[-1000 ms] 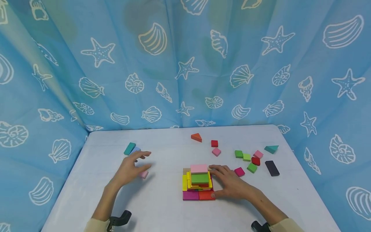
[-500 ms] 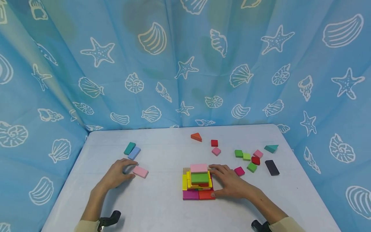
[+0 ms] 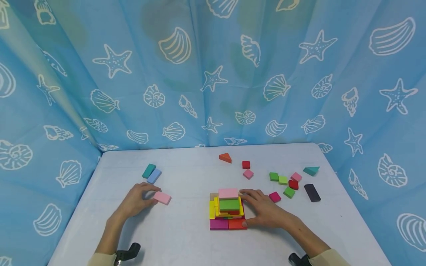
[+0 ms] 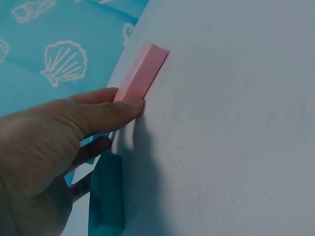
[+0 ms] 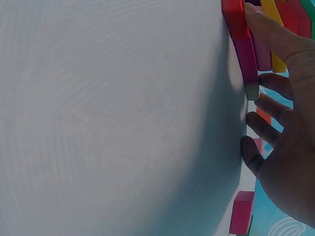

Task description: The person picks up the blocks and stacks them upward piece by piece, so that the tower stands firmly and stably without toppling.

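Note:
My left hand (image 3: pixel 135 201) pinches a flat pink block (image 3: pixel 162 198) by its left end between thumb and forefinger. In the left wrist view the pink block (image 4: pixel 142 71) points away from the fingertips, and a teal block (image 4: pixel 106 196) shows close by the lower fingers. A layered stack of coloured blocks (image 3: pixel 229 204) stands mid-table, with a pink one lying on top of a green one. Spread along its right side, my right hand (image 3: pixel 264 210) touches the front red block (image 5: pixel 236 19) with the thumb, while its forefinger reaches the stack's far end.
Beyond the left hand lie a blue block (image 3: pixel 154 176) and a green-teal block (image 3: pixel 148 170). Loose small blocks, among them an orange triangle (image 3: pixel 225 157) and a teal triangle (image 3: pixel 311 170), are scattered behind and right of the stack. A black rectangular piece (image 3: pixel 312 193) lies farther right.
My left hand has drawn back leftward and down to the pink block, taken it between the fingertips and shifted it slightly. The right hand and the stack have stayed put.

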### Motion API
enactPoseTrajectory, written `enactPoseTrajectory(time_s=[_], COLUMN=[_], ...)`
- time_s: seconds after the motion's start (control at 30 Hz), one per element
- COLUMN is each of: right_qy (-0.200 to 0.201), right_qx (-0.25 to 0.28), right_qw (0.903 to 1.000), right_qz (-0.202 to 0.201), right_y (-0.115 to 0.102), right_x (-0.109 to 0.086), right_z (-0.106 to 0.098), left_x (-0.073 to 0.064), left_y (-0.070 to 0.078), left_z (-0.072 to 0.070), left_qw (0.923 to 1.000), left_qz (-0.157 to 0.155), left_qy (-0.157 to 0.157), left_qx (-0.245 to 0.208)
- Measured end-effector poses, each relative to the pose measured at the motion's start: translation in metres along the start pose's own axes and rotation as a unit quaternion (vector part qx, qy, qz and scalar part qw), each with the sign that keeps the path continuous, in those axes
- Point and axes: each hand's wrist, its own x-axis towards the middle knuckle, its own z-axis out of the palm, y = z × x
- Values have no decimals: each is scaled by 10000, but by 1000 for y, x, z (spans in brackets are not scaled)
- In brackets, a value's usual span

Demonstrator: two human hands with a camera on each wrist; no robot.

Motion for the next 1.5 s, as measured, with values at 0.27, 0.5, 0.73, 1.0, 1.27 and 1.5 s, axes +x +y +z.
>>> enactPoseTrajectory(time_s=[0.27, 0.5, 0.73, 1.0, 1.27, 1.5], right_qy=[-20, 43, 39, 43, 57, 68], right_qx=[26, 16, 50, 64, 63, 51], right_qw=[10000, 10000, 10000, 10000, 10000, 9999], right_qz=[59, 32, 63, 15, -27, -56], right_y=[-1, -1, 0, 0, -1, -1], right_x=[-1, 0, 0, -1, -2, -2], right_z=[-1, 1, 1, 1, 0, 1], left_x=[5, 9, 9, 9, 9, 8], left_y=[24, 71, 120, 153, 160, 161], left_z=[13, 24, 40, 70, 90, 96], left_qw=[9993, 9867, 9686, 9540, 9632, 9728], left_qz=[216, 945, 1524, 2008, 1906, 1766], left_qy=[96, 479, 332, -104, -253, -181], left_qx=[-297, -1230, -1936, -2223, -1878, -1489])
